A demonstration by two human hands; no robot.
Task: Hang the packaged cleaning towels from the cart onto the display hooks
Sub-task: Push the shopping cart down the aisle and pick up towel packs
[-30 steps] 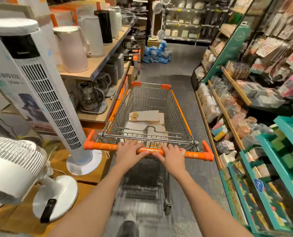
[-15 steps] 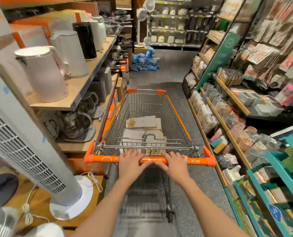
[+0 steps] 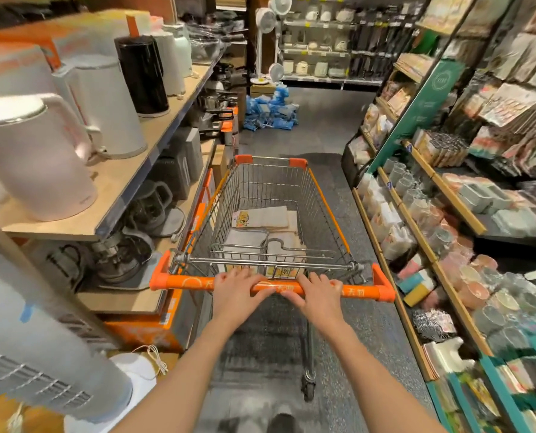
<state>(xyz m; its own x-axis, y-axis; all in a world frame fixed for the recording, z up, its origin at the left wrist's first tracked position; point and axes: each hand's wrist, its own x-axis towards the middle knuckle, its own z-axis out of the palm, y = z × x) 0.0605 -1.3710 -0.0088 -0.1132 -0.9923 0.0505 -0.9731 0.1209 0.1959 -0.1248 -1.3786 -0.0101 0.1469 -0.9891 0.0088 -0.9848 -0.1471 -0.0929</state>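
left hand (image 3: 236, 288), right hand (image 3: 318, 292), both gripping cart handle (image 3: 358, 290)

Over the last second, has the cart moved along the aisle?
Yes. The cart has rolled forward down the aisle: the tower fan on the left has slid back beside the person, and the blue packs on the floor ahead look nearer.

Both arms outstretched, left hand (image 3: 237, 289) and right hand (image 3: 317, 293) side by side, fingers curled.
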